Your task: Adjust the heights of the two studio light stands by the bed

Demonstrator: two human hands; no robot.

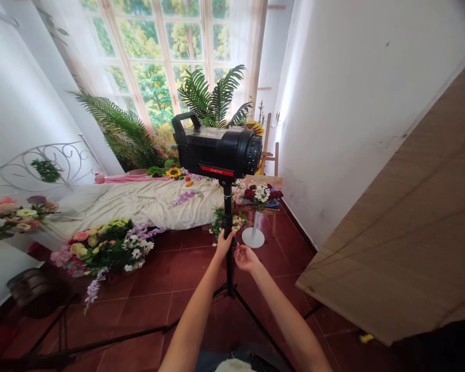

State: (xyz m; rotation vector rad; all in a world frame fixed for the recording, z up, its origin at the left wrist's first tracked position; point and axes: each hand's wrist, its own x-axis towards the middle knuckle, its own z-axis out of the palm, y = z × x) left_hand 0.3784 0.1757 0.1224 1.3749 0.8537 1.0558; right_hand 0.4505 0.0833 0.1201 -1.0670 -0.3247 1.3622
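A black studio light (217, 150) with a red label is mounted on top of a black light stand (229, 276). The lamp's round front faces right. Around the stand's pole, just below a dark collar, my left hand (223, 245) is closed. My right hand (246, 258) is at the pole's right side, a little lower, with its fingers curled in at a small dark knob (234, 241). The fingertips partly hide that knob. Beneath both hands, the stand's legs spread over the red tiled floor (151, 276).
Behind the light is a bed (147, 201) with cream cloth and flowers. A flower bunch (104, 245) stands at the left, a white round-based stand (253, 237) just beyond my hands. A wooden panel (395, 222) leans at the right. Another black stand leg (120, 338) crosses the floor.
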